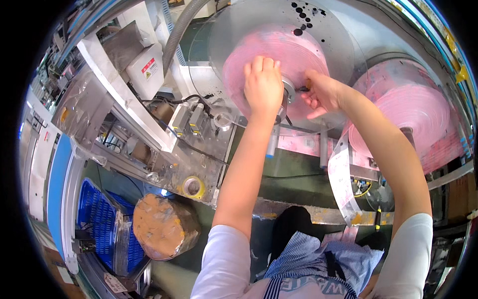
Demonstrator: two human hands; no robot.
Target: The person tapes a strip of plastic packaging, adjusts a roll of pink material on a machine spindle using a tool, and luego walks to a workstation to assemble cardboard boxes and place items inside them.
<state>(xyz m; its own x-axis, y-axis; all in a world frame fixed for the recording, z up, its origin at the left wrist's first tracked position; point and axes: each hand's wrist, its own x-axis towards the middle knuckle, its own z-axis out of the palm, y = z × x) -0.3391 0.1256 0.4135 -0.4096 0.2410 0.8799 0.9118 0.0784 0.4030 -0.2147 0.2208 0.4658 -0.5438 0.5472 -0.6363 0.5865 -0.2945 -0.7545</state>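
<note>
A large pink film roll (239, 65) is mounted on a shaft behind a clear round disc (343, 45). My left hand (263, 87) rests against the front of this roll, left of the metal hub (288, 92), fingers lying together and stretched upward. On the hub's right side, my right hand (323, 94) pinches a small black knob (302, 88) between thumb and forefinger. Its other fingers are loosely curled. The palm side of my left hand is hidden.
A second pink roll (418, 109) sits at the right, with a film strip (340, 179) hanging nearby. Tape (193, 187) lies on the metal ledge. Lower left are a blue basket (97, 219) and a brown wrapped roll (159, 226). A white machine frame (114, 84) stands left.
</note>
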